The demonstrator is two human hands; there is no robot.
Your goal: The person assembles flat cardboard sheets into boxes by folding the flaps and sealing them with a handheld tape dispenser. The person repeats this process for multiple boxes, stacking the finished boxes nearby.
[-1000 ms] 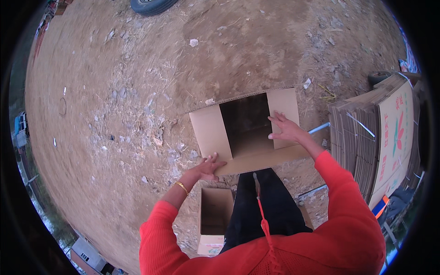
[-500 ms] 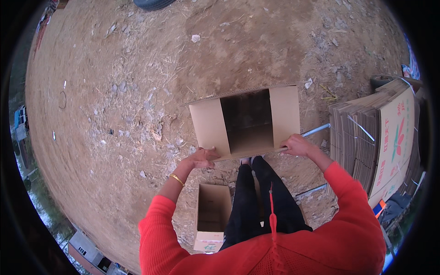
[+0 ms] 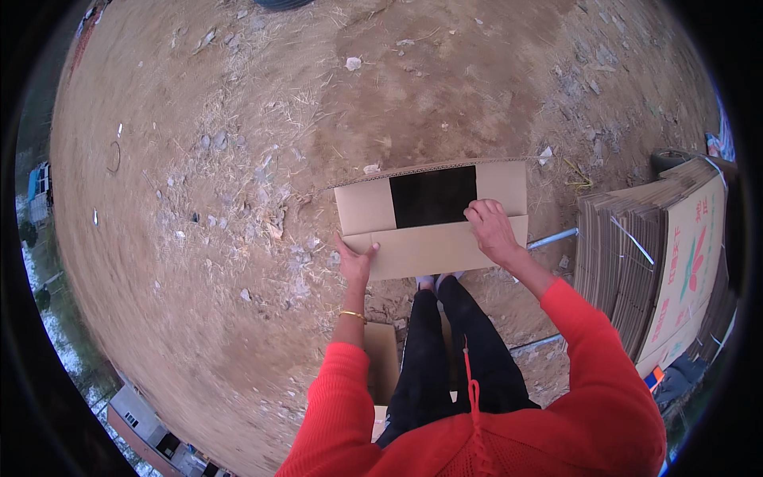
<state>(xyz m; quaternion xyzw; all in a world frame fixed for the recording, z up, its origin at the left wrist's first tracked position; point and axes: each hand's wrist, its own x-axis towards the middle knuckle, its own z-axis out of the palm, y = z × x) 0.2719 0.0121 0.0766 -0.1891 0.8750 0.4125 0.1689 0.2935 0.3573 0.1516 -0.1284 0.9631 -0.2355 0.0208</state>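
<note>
Head view: a cardboard carton point(image 3: 433, 240) is held at its near side by both hands. Its near flap point(image 3: 421, 253) is laid inward over the near ends of the side flaps point(image 3: 367, 208). At the near left corner, the left hand's point(image 3: 354, 262) thumb and forefinger are spread apart; the right hand's point(image 3: 496, 236) fingers are bent together over the free edge, and whether a thumb is pinched beneath cannot be told. Pressure should be kept even between both hands, so that the crease is not skewed.
</note>
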